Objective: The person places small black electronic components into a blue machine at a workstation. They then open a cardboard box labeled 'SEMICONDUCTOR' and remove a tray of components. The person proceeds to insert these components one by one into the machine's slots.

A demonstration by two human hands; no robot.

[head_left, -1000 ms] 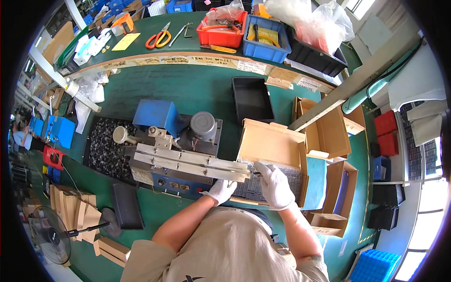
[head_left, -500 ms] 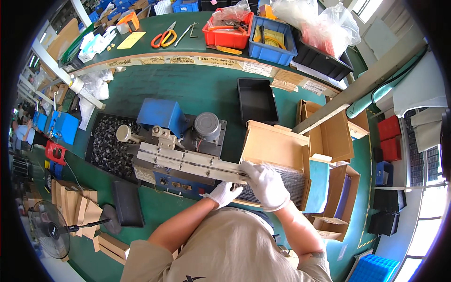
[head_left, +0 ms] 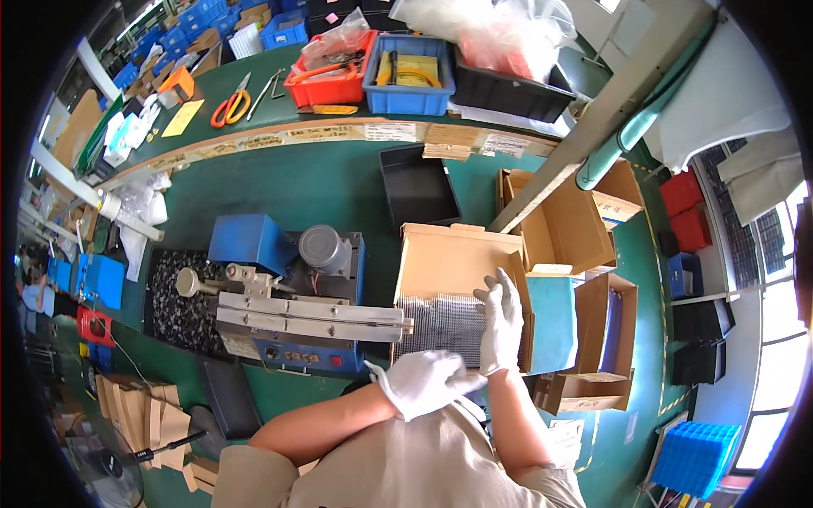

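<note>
My right hand (head_left: 502,326), in a white glove, is raised over the right side of an open cardboard box (head_left: 461,254). Its fingers stretch away from me and I see nothing held in them. Inside the box lie closely packed thin grey strips (head_left: 436,322). My left hand (head_left: 428,381), gloved too, hovers at the near edge of this box with its fingers toward the right; motion smears the fingertips. Left of the box stands a blue bench machine (head_left: 279,354) with a long metal rail (head_left: 313,320), whose right end meets the box's left edge. Neither hand touches the rail.
Small dark parts (head_left: 178,300) fill a tray at the machine's left. Behind the box sits a black tray (head_left: 419,188). More cardboard boxes (head_left: 608,326) stand at right, near a slanted post (head_left: 584,127). A shelf behind carries scissors (head_left: 230,106), a red bin (head_left: 332,85) and a blue bin (head_left: 409,80).
Both hands have left the rail's right end and moved right, over and beside the box. My right hand has opened and lifted. The whole view has shifted.
</note>
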